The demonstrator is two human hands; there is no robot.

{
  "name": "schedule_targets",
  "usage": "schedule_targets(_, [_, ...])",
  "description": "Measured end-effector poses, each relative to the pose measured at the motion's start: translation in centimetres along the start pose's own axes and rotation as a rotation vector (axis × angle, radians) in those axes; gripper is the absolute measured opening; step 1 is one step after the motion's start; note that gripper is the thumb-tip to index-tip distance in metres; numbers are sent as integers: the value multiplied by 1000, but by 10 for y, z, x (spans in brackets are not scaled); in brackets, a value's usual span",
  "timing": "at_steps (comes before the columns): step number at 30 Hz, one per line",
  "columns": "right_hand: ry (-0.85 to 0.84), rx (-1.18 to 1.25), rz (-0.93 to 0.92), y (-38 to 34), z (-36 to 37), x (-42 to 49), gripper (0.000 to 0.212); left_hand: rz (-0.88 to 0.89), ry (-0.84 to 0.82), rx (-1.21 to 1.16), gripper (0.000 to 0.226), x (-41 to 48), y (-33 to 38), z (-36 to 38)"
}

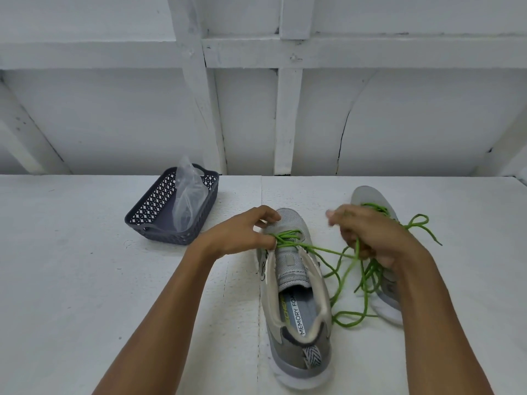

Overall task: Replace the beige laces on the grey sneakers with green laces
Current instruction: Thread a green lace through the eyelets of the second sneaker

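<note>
Green lace (285, 238) sits in the front eyelets of the near grey sneaker (298, 283), only the first couple of crossings done. The rest trails off to the right in loose loops on the table (85, 280).

Head view:
- Near sneaker's long axis runs away from the person, heel closest, toe toward the wall. The eyelet rows run along that axis and the lace crosses it.
- Left hand (239, 233) is at the sneaker's left eyelet row, thumb and fingers pinching the lace where it exits. It's the hand nearer the lacing.
- Right hand (368, 235) is off to the right of the sneaker, fingers curled round a strand that runs taut-ish from the crossings to it. So the working strand lies right of the eyelets, and my read is the next pull or feed goes along that line.
- Second sneaker (368, 195) lies behind and under the right hand, toe away, with its own green lace (370, 206) on it.
- Dark basket (148, 201) is well apart to the left, a clear plastic bag (186, 201) inside.

Hard to make out:
- Right fingertips are motion-blurred.
- Lace tips are lost in the tangle.
- Can't tell which eyelet is next.
- Right hand covers the second sneaker's middle, so how far it's laced is unclear.
- No beige laces that I can spot.
</note>
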State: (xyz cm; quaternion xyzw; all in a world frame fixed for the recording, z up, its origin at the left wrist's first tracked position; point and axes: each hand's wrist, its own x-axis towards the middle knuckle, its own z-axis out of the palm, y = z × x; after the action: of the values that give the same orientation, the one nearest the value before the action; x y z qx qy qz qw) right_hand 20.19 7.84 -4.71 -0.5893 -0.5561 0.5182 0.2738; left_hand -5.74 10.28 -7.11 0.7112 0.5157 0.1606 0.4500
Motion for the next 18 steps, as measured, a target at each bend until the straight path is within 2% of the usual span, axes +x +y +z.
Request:
schedule_targets(2, [-132, -423, -26, 3, 4, -2, 40, -1, -1, 7, 65, 1, 0, -1])
schedule_targets(3, [-184, -460, -86, 4, 7, -3, 40, -1, -2, 8, 66, 1, 1, -1])
schedule_targets(4, [-215, -374, -155, 4, 10, -3, 42, -1, -3, 7, 66, 1, 1, -1])
schedule_targets(5, [-210, -189, -209, 2, 12, -4, 47, 0, -4, 5, 66, 1, 0, 0])
schedule_targets(6, [-193, 49, -245, 0, 12, -4, 49, 0, -5, 3, 67, 1, 0, 0])
schedule_targets(8, [-197, 562, -254, -3, 9, -4, 36, 1, -5, 0, 68, 1, 0, -1])
schedule_targets(9, [-171, 683, -224, -5, 9, -5, 31, 2, -6, -2, 67, 1, 0, -1])
schedule_targets(10, [-120, 687, -183, -8, 11, -4, 29, 4, -7, -1, 67, 1, 0, -1])
schedule_targets(13, [30, 484, -79, -3, 23, 4, 31, 7, -7, 11, 66, 1, 1, 0])
schedule_targets(18, [53, -3, -20, 3, 35, 8, 21, 28, 7, 35, 58, -1, 4, -1])
